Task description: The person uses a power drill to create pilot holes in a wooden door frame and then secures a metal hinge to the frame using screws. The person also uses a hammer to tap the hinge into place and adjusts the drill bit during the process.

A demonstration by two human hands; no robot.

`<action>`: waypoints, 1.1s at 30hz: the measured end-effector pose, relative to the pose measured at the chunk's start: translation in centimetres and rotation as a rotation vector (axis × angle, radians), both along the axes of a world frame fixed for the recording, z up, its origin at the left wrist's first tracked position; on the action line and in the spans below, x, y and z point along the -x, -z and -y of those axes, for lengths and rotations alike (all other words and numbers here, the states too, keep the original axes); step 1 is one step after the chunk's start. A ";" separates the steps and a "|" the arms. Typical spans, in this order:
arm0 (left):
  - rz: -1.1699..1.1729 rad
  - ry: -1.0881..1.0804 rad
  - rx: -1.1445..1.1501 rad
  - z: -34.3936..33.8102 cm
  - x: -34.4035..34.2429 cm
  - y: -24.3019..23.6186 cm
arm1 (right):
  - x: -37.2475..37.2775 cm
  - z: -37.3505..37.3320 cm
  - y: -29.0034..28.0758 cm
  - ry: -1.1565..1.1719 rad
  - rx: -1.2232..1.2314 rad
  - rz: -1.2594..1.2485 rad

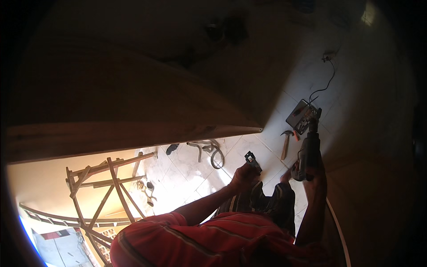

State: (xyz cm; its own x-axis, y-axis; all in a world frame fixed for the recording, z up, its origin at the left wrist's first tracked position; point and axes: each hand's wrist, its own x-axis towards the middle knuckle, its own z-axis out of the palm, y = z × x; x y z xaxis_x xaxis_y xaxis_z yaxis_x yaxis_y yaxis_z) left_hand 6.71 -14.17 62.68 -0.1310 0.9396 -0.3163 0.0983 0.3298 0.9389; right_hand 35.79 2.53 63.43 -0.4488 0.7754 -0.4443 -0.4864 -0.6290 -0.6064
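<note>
My right hand [316, 172] is wrapped around a dark power drill [310, 153] that points away from me. Held out in front of my body, my left hand [244, 176] grips a small dark metal piece with a rectangular opening [251, 157], whose exact kind I cannot make out. Past the drill's tip lies an open tool case [295, 116] with several small tools in it, partly hidden by the drill. A claw hammer [285, 146] with a wooden handle rests on the floor between my hands and the case.
A large wooden door-like panel [133, 135] fills the left side. Beyond its edge stands a wooden trestle [113, 187]. Strap-like coils [215, 155], dark footwear [150, 193] and a black cable [331, 78] lie on the tiled floor [178, 171]. The upper area is deeply shadowed.
</note>
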 end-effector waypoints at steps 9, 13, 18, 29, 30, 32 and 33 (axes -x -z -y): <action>0.067 -0.338 -0.329 -3.9 4.5 -5.1 | 4.8 2.9 -15.4 -0.059 -0.052 -0.228; -0.006 -0.339 -0.351 -6.6 5.4 -7.5 | 6.8 0.4 -17.3 -0.164 0.028 -0.391; -0.379 -0.585 -0.388 -9.5 5.8 -10.6 | 8.7 -2.8 -18.8 -0.371 -0.099 -0.324; -0.572 -0.679 -0.105 -10.2 4.9 -17.0 | 10.2 -5.8 -20.5 -0.651 -0.182 0.008; -0.579 -0.669 -0.088 -10.2 4.9 -17.2 | 9.7 -5.6 -20.1 -0.670 -0.148 0.046; -0.589 -0.648 -0.055 -10.3 5.1 -17.4 | 8.7 -4.9 -19.5 -0.615 0.083 -0.133; -0.592 -0.642 -0.045 -10.4 5.2 -17.5 | 8.2 -4.4 -19.4 -0.566 0.203 -0.181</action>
